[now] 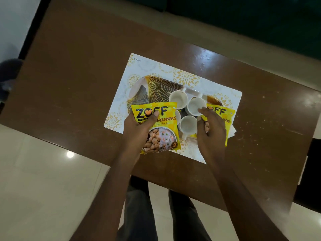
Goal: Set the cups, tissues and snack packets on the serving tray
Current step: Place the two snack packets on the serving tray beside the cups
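Two bright yellow plastic snack packets (pixel 157 126) carry dark "ZOFF" lettering (an orange heart stands in for the O). The white ceramic cups (pixel 178 100) sit on a dark brown tray (pixel 156 89) fanned with thin gold lines, over a white mat (pixel 187 77) printed with gold floral medallions, on the glossy brown wooden table (pixel 78 75).

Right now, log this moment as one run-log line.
left hand: holding left packet | right hand: on right packet | cups: on tray
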